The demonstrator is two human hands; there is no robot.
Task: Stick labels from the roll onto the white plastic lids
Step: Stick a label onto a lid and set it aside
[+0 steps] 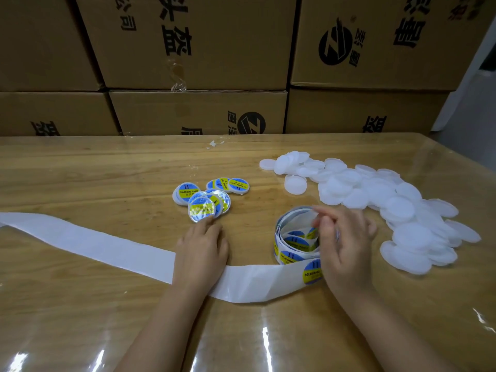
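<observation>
A loose roll of blue-and-yellow round labels [294, 237] stands on the wooden table [107, 178]. Its empty white backing strip [88, 244] trails off to the left. My right hand [342, 242] is at the roll's right side, its fingertips pinching a label inside the coil. My left hand [201, 251] lies flat on the backing strip, fingers straight, its fingertips touching the nearest labelled lid [201, 209]. Several labelled lids [228, 185] sit in a small cluster beyond it. A large pile of plain white plastic lids [375, 194] spreads to the right.
Stacked cardboard boxes [198, 63] form a wall along the table's far edge. A small scrap of white paper [214, 144] lies near that edge. A clear glossy cover lies over the tabletop.
</observation>
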